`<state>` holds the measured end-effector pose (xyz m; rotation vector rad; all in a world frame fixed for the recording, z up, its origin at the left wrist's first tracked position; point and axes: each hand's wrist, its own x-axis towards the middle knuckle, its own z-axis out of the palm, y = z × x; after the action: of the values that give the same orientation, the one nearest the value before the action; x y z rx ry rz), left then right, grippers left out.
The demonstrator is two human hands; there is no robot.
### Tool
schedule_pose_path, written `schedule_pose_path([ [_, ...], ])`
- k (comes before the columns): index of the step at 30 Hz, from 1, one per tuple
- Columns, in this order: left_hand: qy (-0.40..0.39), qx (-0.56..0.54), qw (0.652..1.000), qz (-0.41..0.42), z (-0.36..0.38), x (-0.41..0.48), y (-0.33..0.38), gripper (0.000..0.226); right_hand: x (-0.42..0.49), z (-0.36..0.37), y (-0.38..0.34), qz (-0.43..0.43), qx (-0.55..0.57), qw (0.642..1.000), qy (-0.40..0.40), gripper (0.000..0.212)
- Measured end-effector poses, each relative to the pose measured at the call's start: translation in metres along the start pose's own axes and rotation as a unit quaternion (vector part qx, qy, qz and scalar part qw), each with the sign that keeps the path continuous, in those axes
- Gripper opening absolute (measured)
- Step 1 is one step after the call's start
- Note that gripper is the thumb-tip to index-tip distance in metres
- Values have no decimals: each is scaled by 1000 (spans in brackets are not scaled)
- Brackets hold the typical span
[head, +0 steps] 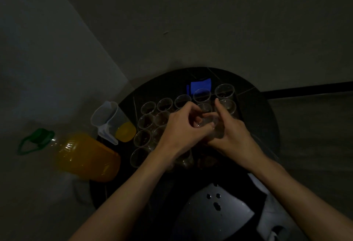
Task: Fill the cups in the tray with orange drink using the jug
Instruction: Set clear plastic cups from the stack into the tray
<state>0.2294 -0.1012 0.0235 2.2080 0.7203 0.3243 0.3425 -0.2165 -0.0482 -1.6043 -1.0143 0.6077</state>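
- Cups (147,122): clear plastic, upright in close rows on a dark round table (257,126). The light is too dim to tell what is in them.
- Nearest, below the cups: a grey flat thing (219,212) with dark spots on it. Cannot tell what it is.
- Two bare forearms reach in from the near edge and meet over the middle of the cups.
- Left hand (177,131): fingers curled, gripping the held cup (210,124) from its left side.
- Right hand (232,135): fingers wrapped on the same held cup from the right, thumb standing up.
- Held cup: clear, raised just above the middle of the cups, between both hands.
- Bottle (84,154): large, clear, holding orange drink, with a green cap (38,135) and a green carry loop. It is left of the cups, on the near side.
- Jug (108,120): clear, with a little orange drink at the bottom, just left of the cups and beyond the bottle.
- Blue object (200,84): behind the far row of cups, blurred.
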Motion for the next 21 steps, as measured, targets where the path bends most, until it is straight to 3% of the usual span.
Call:
schedule_pose_path([
  [18,-28,-23,999,6,-6,11,-1,32,2,-2,0,15,-42,999,-9,100],
  [21,5,-40,999,9,-11,13,0,26,1,-4,-1,19,-50,999,-12,103],
])
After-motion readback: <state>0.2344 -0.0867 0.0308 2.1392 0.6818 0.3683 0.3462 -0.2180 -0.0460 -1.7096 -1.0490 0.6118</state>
